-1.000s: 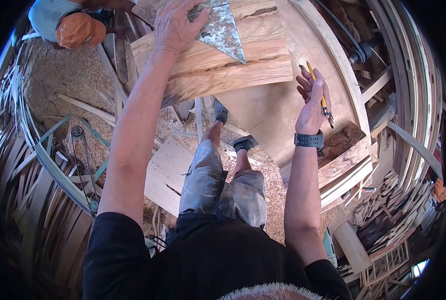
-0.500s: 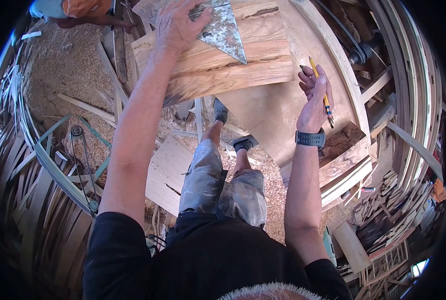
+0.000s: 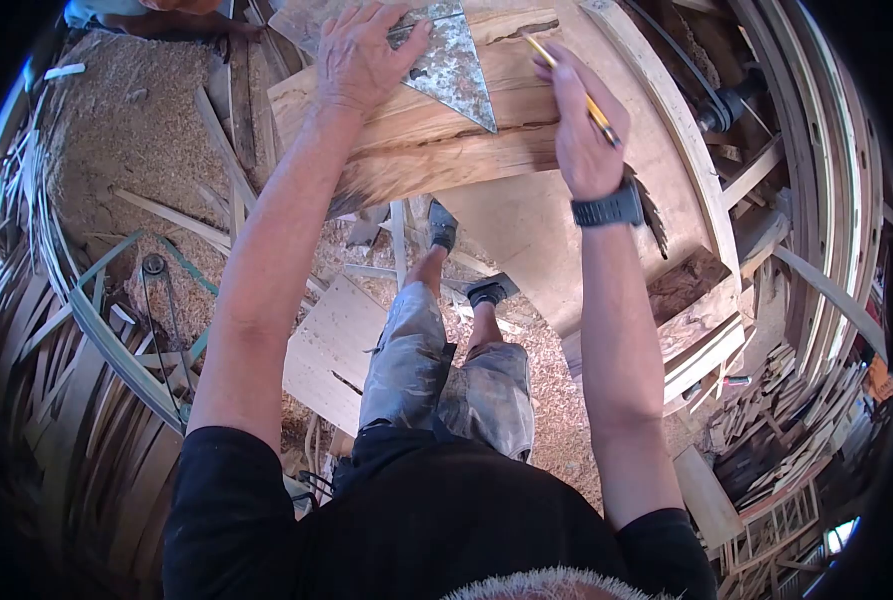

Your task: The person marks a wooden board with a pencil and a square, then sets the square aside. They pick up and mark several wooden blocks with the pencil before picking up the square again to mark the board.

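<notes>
My left hand (image 3: 361, 55) lies on the wooden board (image 3: 416, 165) with fingers stretched out. Its thumb rests on a worn, spotted metal triangle (image 3: 456, 75) that lies flat on the board. In my right hand (image 3: 588, 135) is a yellow pencil (image 3: 594, 112), its tip close to the board's right end, to the right of the triangle. A toothed saw blade (image 3: 652, 215) stands up from the plywood table (image 3: 536, 240) just beside my right wrist, partly hidden by the hand and watch.
Another person's arm (image 3: 181, 30) reaches in at the top left. A wood block (image 3: 691, 280) sits at the table's right front corner. Offcuts and sawdust (image 3: 116, 130) cover the floor, and a belt-driven motor (image 3: 731, 105) stands at the right. Stacked strips (image 3: 36, 370) line the left.
My right hand has moved up and left to the board's right end, turning the pencil so its tip points up-left. The left hand, board and triangle stay nearly in place.
</notes>
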A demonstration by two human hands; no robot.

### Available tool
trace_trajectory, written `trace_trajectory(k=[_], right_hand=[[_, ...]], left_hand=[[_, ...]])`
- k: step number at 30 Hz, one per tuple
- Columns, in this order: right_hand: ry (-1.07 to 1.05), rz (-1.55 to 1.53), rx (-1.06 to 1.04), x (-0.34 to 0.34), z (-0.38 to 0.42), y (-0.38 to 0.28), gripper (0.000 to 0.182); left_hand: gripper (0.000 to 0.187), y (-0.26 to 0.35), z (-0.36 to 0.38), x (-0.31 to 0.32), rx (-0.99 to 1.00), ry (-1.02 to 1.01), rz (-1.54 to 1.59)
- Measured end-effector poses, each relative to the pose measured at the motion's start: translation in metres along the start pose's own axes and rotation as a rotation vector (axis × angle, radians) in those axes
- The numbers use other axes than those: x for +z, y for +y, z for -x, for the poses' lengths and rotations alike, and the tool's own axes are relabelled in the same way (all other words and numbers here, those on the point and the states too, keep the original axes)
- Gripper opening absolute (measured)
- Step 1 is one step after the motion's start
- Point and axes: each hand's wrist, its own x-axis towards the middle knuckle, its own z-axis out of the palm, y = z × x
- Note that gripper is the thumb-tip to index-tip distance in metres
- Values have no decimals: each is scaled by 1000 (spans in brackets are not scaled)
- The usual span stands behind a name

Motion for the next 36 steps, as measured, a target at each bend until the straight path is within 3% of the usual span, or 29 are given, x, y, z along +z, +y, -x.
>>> trace_trajectory(k=[5, 6, 7, 10, 12, 15, 18, 20, 21, 24, 25, 27, 29, 31, 35, 36], right_hand=[[-207, -15, -36, 32, -42, 12, 36], [-1050, 64, -101, -21, -84, 17, 90], [-1051, 63, -101, -19, -87, 11, 90], [-973, 284, -139, 10, -72, -4, 94], [-263, 450, -143, 39, -44, 0, 31], [-277, 388, -234, 19, -13, -6, 30], [-366, 391, -99, -16, 25, -42, 30], [-430, 183, 418, -31, 39, -53, 33], [-425, 185, 419, -35, 40, -49, 33], [-37, 41, 387, -38, 32, -46, 39], [-33, 43, 383, -38, 32, -40, 39], [174, 82, 239, -37, 31, -17, 41], [204, 66, 268, -33, 34, -2, 42], [186, 166, 320, -28, 32, 16, 40], [195, 442, 328, -8, 19, 22, 41], [174, 520, 339, -5, 17, 24, 44]], left_hand=[[38, -4, -2, 7, 29, 63, -19], [38, -2, -2, 7, 24, 56, -28], [39, -2, -2, 6, 18, 50, -37], [40, -9, -3, 11, 45, 76, -29], [40, -7, -3, 10, 33, 62, -31], [39, -4, -3, 8, 7, 42, -46], [39, -2, -2, 6, -10, 37, -60], [39, -3, -3, 8, 0, 47, -60], [38, -6, -2, 9, -1, 50, -58], [39, -10, 0, 12, -19, 34, -38], [40, -10, -1, 10, -37, 8, -18], [42, -14, -3, 5, -117, -21, 45], [44, -24, -13, -3, -195, -55, 106], [49, -42, -32, -6, -546, -133, 68], [51, -108, -59, 31, -561, -187, 30], [53, -135, -60, 58, -658, -242, 59]])
